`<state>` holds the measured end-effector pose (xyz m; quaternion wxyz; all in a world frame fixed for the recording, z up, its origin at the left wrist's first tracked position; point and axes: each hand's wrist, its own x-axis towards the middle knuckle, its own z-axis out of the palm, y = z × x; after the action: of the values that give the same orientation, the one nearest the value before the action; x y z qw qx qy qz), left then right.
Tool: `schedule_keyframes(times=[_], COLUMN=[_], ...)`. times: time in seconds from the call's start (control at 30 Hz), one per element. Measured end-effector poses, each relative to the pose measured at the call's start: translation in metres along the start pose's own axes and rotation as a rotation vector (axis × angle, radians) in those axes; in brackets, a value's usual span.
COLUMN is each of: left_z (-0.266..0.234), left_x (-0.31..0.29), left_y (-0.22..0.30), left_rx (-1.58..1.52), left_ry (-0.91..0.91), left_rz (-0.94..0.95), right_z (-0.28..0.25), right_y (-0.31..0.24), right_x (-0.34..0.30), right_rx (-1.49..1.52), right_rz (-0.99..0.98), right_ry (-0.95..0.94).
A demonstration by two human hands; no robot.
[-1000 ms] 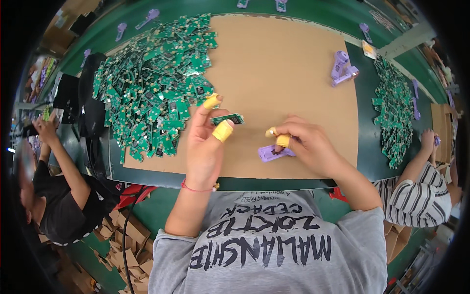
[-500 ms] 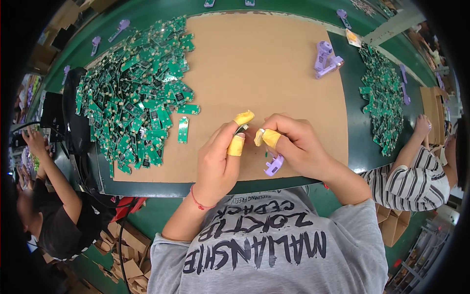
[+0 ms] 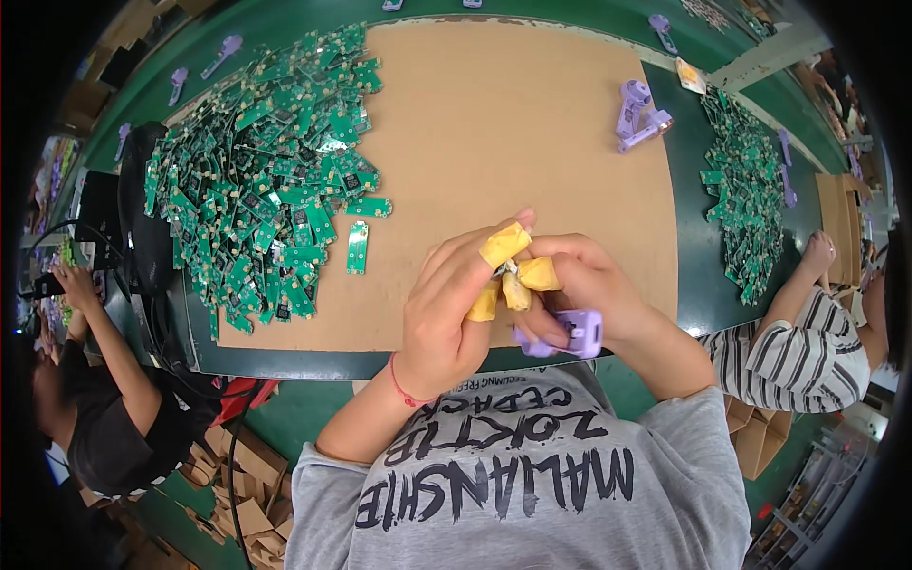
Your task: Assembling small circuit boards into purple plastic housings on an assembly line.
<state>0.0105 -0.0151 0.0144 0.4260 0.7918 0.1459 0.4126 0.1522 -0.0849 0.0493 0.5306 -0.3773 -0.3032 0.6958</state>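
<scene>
Yellow tape or finger covers wrap the fingertips of both hands, which meet above the near part of the cardboard. My left hand (image 3: pixel 445 299) is closed, its thumb and forefinger pinched on a small dark and whitish piece that the fingers mostly hide. Against it presses my right hand (image 3: pixel 598 285), also closed, its covered fingertips at the same small piece. A purple plastic housing (image 3: pixel 581 332) is tucked in my right hand, under the fingers, close to the table's front edge. Nearest to my left hand lies a single green circuit board (image 3: pixel 357 248).
A large heap of green circuit boards (image 3: pixel 256 199) covers the cardboard's left side (image 3: pixel 513 114). Purple housings (image 3: pixel 635 112) rest at its upper right. Another board heap (image 3: pixel 746 199) lies further right. Co-workers sit on both sides, one in a black shirt (image 3: pixel 123 418), one in striped clothing (image 3: pixel 769 351).
My hands have come together, with the fingertips now touching. The purple housing has swung right and turned, showing more of itself. My left hand has shifted right.
</scene>
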Motion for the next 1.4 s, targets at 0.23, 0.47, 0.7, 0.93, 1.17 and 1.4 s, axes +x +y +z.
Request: schedule_keyframes(times=[0.23, 0.47, 0.7, 0.93, 1.17, 1.4], left_z=[-0.004, -0.005, 0.0, 0.007, 0.007, 0.005], left_x=[0.003, 0.001, 0.009, -0.022, -0.003, -0.01], left_y=[-0.003, -0.005, 0.006, -0.023, -0.013, -0.013], left_rx=[0.012, 0.11, 0.017, -1.742, -1.348, -1.225], left_ry=[-0.027, 0.005, 0.147, -0.332, 0.06, 0.048], left_rz=[0.212, 0.227, -0.109, -0.876, -1.045, -0.953], right_z=[-0.005, 0.005, 0.002, -0.003, -0.009, -0.023], right_y=[0.008, -0.01, -0.001, 0.006, 0.004, -0.007], right_x=[-0.002, -0.002, 0.011, 0.012, 0.003, 0.015], right_rx=[0.242, 0.085, -0.328, -1.067, -1.691, -1.693], right_rz=[0.159, 0.197, -0.117, -0.657, -1.036, -0.913], right_ry=[-0.125, -0.011, 0.073, 0.203, 0.484, 0.133])
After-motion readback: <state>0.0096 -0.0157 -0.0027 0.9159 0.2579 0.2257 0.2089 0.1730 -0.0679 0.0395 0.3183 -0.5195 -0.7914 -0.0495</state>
